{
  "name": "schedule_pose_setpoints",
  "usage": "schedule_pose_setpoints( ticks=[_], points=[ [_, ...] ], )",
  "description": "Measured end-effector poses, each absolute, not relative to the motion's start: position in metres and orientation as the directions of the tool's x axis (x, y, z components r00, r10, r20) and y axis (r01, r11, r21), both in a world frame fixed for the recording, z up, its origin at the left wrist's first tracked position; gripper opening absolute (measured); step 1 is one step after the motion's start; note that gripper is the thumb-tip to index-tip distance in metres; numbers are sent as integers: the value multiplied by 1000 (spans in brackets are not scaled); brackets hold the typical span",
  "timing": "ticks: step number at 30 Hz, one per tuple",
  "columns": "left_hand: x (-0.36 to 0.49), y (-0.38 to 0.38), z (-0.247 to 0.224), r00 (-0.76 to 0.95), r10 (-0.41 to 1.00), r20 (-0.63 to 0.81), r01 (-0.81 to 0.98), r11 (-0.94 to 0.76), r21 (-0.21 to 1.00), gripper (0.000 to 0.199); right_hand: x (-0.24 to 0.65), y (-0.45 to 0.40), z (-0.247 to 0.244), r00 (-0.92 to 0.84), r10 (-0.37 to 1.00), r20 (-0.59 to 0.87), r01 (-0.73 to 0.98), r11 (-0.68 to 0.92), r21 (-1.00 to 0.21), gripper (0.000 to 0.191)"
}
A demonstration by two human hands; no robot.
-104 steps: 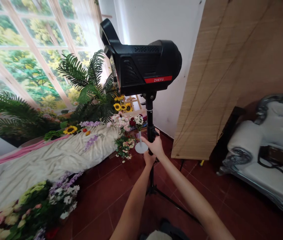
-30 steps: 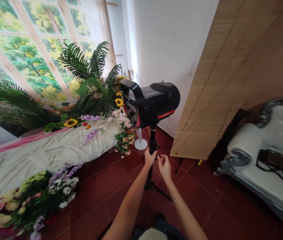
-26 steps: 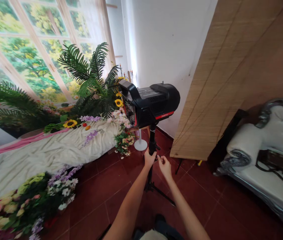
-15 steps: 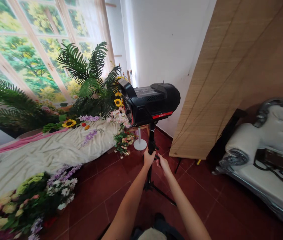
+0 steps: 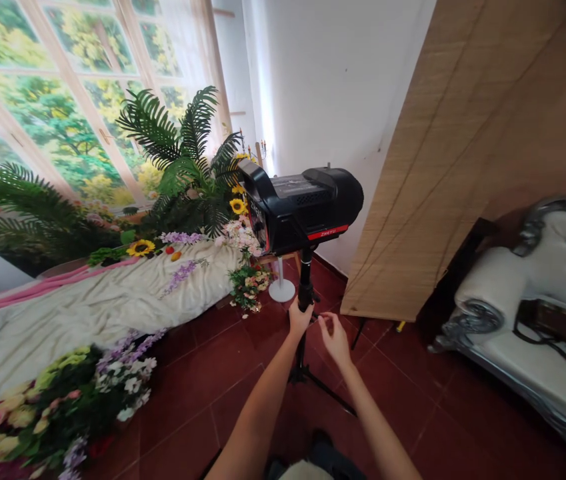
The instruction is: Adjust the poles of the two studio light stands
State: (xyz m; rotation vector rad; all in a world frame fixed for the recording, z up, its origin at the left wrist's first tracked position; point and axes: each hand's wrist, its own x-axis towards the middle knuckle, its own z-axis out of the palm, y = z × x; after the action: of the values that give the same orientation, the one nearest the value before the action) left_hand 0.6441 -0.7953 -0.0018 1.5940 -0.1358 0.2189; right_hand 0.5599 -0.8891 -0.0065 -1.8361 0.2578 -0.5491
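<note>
A black studio light (image 5: 307, 208) with a red stripe sits on top of a black light stand (image 5: 305, 270). My left hand (image 5: 299, 319) is wrapped around the stand's pole, a short way below the lamp. Just to the right, my right hand (image 5: 333, 337) has thumb and fingertips pinched at a small knob (image 5: 315, 316) on the side of the pole. The fingers partly cover the knob. Lower down, the stand's legs (image 5: 330, 392) spread over the red tiled floor.
A bed-like surface with cream cloth (image 5: 203, 270) stands at left, with flowers (image 5: 127, 373) and palm leaves (image 5: 197, 127) around it. A white round base (image 5: 281, 291) is behind the stand. A bamboo blind (image 5: 397, 267) and a white sofa (image 5: 493, 287) are at right.
My right hand has turned and lifted slightly, its fingers now pinched at the knob. My left hand keeps its hold on the pole. The view has shifted a little.
</note>
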Motion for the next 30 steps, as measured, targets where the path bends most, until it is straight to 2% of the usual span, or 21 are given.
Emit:
schedule_pose_setpoints(
  ticks=[2, 4, 7, 9, 12, 15, 17, 19, 20, 22, 24, 26, 28, 30],
  points=[
    [645, -795, -2, 970, 43, 238, -236, -36, 971, 19, 561, -894, 3, 883, -359, 301, 106, -472, -875, 37],
    [644, -795, -2, 972, 34, 232, -231, -33, 972, 19, 564, -896, 7, 886, -331, 325, 103, -544, -833, 37],
    [643, -795, -1, 973, 21, 228, -227, -30, 973, 18, 571, -896, 4, 890, -341, 304, 99, -505, -857, 43],
    [642, -795, 0, 972, 30, 232, -231, -35, 972, 17, 576, -893, 0, 915, -344, 213, 62, -400, -914, 49],
    [643, -795, -1, 974, 43, 224, -222, -44, 974, 17, 583, -889, -6, 947, -320, -2, -69, -198, -978, 57],
    [645, -795, -2, 975, 47, 217, -214, -51, 975, 16, 589, -885, -6, 933, -277, -229, -212, 89, -973, 54],
    [645, -795, -3, 974, 57, 221, -217, -60, 974, 16, 591, -886, -3, 922, -143, -359, -297, 335, -894, 47],
    [646, -796, -4, 972, 62, 228, -224, -68, 972, 16, 591, -888, 0, 913, 54, -405, -368, 539, -757, 39],
    [646, -796, -5, 970, 58, 235, -230, -71, 971, 17, 591, -889, 1, 908, 137, -395, -393, 605, -692, 36],
    [646, -796, -7, 967, 47, 251, -247, -76, 966, 18, 590, -890, 1, 906, 212, -367, -408, 671, -619, 33],
    [647, -796, -8, 965, 33, 259, -255, -82, 963, 19, 589, -888, -1, 913, 175, -368, -389, 638, -664, 34],
    [647, -796, -10, 969, 28, 246, -243, -85, 966, 19, 587, -885, -4, 930, 1, -368, -324, 478, -816, 37],
    [647, -796, -11, 973, 26, 231, -228, -85, 970, 19, 583, -883, -6, 937, -242, -251, -209, 189, -960, 41],
    [648, -796, -11, 972, 26, 236, -233, -87, 969, 19, 577, -882, -4, 928, -370, -45, -103, -140, -985, 42]
  ],
)
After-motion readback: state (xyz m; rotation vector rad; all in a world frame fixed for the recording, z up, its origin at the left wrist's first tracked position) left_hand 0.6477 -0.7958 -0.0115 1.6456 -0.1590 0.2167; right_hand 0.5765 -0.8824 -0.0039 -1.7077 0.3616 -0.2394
